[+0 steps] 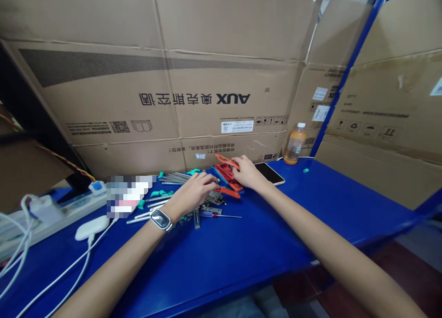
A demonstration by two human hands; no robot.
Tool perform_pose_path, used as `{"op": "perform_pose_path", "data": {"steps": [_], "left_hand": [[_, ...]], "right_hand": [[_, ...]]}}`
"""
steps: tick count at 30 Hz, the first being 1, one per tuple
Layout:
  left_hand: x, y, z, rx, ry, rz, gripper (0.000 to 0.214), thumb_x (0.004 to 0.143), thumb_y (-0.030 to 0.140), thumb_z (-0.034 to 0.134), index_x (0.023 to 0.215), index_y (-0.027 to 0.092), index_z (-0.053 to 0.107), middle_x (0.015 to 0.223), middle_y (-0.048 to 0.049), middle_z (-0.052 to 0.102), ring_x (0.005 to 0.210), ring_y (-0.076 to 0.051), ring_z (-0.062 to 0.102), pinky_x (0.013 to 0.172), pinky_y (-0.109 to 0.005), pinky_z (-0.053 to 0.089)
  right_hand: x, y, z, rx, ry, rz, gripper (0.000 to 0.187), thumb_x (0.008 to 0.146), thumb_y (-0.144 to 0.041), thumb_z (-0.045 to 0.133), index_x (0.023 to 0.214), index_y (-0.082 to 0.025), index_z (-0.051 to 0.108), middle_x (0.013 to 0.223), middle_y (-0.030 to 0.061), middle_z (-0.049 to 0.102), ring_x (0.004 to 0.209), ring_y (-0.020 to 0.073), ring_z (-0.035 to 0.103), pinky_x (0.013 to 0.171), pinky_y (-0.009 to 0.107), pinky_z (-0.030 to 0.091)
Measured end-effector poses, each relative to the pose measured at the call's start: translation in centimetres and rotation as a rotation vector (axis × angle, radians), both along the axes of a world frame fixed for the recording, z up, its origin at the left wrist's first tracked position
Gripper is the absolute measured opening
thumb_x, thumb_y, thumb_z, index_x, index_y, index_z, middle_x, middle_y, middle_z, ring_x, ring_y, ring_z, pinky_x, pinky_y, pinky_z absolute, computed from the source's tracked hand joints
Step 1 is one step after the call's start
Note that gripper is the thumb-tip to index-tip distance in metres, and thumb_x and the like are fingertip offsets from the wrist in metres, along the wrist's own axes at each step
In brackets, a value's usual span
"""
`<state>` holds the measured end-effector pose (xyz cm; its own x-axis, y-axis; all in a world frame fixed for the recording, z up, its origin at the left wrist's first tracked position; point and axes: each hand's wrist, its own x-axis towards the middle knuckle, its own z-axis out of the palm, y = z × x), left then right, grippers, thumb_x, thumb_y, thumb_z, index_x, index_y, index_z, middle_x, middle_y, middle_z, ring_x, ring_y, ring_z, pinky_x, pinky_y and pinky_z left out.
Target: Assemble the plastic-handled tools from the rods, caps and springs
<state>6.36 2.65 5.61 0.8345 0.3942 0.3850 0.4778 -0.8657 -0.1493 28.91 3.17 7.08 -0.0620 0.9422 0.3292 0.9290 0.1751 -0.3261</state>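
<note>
My left hand (pixel 196 190), with a watch on its wrist, is over the middle of the pile, thumb and fingers closed on one end of an orange plastic piece (pixel 230 193). At the back of the pile my right hand (pixel 249 171) grips another orange plastic piece (pixel 226 160). Several red and blue plastic parts (pixel 226 173) lie just beneath my right hand. Silvery metal rods (pixel 138 217) and green plastic pieces (pixel 159 193) spread out to the left. A screwdriver (pixel 216 215) lies in front, beside small clear parts (pixel 196 219). My fingers partly hide both orange pieces.
A phone (pixel 271 173) and a bottle of orange drink (pixel 295 145) are at the back right of the blue table (pixel 248 249). On the left are a power strip (pixel 72 221), white cables (pixel 69 273) and a white case (pixel 91 228). Cardboard (pixel 207 78) walls the back.
</note>
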Motion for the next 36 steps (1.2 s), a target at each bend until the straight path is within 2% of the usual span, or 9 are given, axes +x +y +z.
{"op": "perform_pose_path", "data": {"steps": [9, 11, 13, 16, 21, 24, 29, 33, 36], "left_hand": [[-1.3, 0.1, -1.5, 0.007, -0.096, 0.034, 0.036, 0.092, 0.002, 0.038, 0.115, 0.020, 0.060, 0.119, -0.0094, 0.060, 0.105, -0.025, 0.052, 0.085, -0.040, 0.044], [-1.7, 0.1, -1.7, -0.011, -0.138, 0.027, 0.038, 0.090, 0.001, 0.038, 0.115, 0.020, 0.059, 0.119, -0.0095, 0.060, 0.106, -0.025, 0.052, 0.087, -0.041, 0.045], [-1.8, 0.0, -1.6, -0.022, -0.189, 0.018, 0.037, 0.090, 0.001, 0.038, 0.115, 0.020, 0.059, 0.118, -0.0098, 0.059, 0.105, -0.025, 0.052, 0.089, -0.042, 0.046], [-1.8, -0.3, -1.5, -0.022, -0.274, 0.016, 0.035, 0.092, 0.004, 0.038, 0.116, 0.020, 0.059, 0.116, -0.0104, 0.059, 0.099, -0.024, 0.052, 0.086, -0.042, 0.048], [-1.7, -0.5, -1.5, -0.001, -0.427, 0.031, 0.044, 0.093, 0.005, 0.036, 0.129, 0.022, 0.053, 0.120, -0.0112, 0.056, 0.104, -0.024, 0.052, 0.089, -0.042, 0.047], [-2.7, -1.1, -1.1, -0.061, -0.397, 0.048, 0.045, 0.090, 0.008, 0.037, 0.132, 0.021, 0.051, 0.123, -0.0113, 0.056, 0.109, -0.025, 0.053, 0.093, -0.044, 0.046], [-6.0, -3.5, -0.6, -0.202, -0.226, 0.083, 0.046, 0.082, 0.031, 0.054, 0.127, 0.019, 0.055, 0.120, -0.0116, 0.062, 0.111, -0.031, 0.058, 0.097, -0.049, 0.044], [-7.5, -5.2, -0.9, -0.235, -0.156, 0.178, 0.048, 0.079, 0.053, 0.067, 0.113, 0.019, 0.061, 0.109, -0.0093, 0.068, 0.104, -0.031, 0.061, 0.097, -0.048, 0.043], [-7.7, -5.8, -1.4, -0.259, -0.133, 0.157, 0.034, 0.085, 0.050, 0.064, 0.100, 0.019, 0.063, 0.098, -0.0063, 0.069, 0.095, -0.026, 0.063, 0.089, -0.041, 0.046]], "right_hand": [[-2.0, 0.3, -0.8, 0.003, -0.104, -0.088, 0.034, 0.092, -0.030, 0.051, 0.118, -0.014, 0.066, 0.122, 0.0199, 0.060, 0.118, 0.0352, 0.049, 0.099, 0.051, 0.033], [-2.6, -1.0, -1.0, 0.076, -0.043, -0.009, 0.034, 0.096, -0.034, 0.047, 0.118, -0.017, 0.065, 0.121, 0.0165, 0.062, 0.118, 0.0327, 0.050, 0.100, 0.050, 0.032], [-3.2, -2.5, -1.4, 0.098, 0.075, 0.222, 0.033, 0.095, -0.042, 0.050, 0.115, -0.020, 0.066, 0.117, 0.0115, 0.066, 0.115, 0.0284, 0.054, 0.101, 0.047, 0.033], [-4.0, -4.1, -2.0, -0.025, 0.271, 0.427, 0.038, 0.092, -0.048, 0.056, 0.120, -0.023, 0.063, 0.099, 0.0065, 0.072, 0.100, 0.0244, 0.063, 0.097, 0.045, 0.039], [-4.2, -4.2, -2.7, -0.305, 0.723, 0.570, 0.049, 0.084, -0.041, 0.067, 0.123, -0.015, 0.055, 0.080, 0.0028, 0.069, 0.072, 0.0170, 0.064, 0.072, 0.033, 0.049], [-4.1, -3.9, -3.1, -0.344, 0.824, 0.593, 0.049, 0.076, -0.038, 0.075, 0.115, -0.015, 0.058, 0.085, 0.0026, 0.068, 0.070, 0.0154, 0.063, 0.069, 0.032, 0.050], [-4.8, -4.9, -3.5, -0.160, 0.669, 0.622, 0.034, 0.076, -0.029, 0.075, 0.107, -0.017, 0.065, 0.104, 0.0058, 0.069, 0.095, 0.0204, 0.065, 0.089, 0.037, 0.049], [-6.5, -6.4, -3.7, -0.111, 0.499, 0.686, 0.031, 0.078, -0.024, 0.073, 0.108, -0.019, 0.066, 0.103, 0.0051, 0.069, 0.095, 0.0204, 0.064, 0.089, 0.035, 0.048], [-7.4, -7.2, -4.2, -0.086, 0.403, 0.710, 0.030, 0.080, -0.026, 0.072, 0.108, -0.020, 0.066, 0.104, 0.0053, 0.069, 0.095, 0.0204, 0.063, 0.088, 0.035, 0.047]]}}
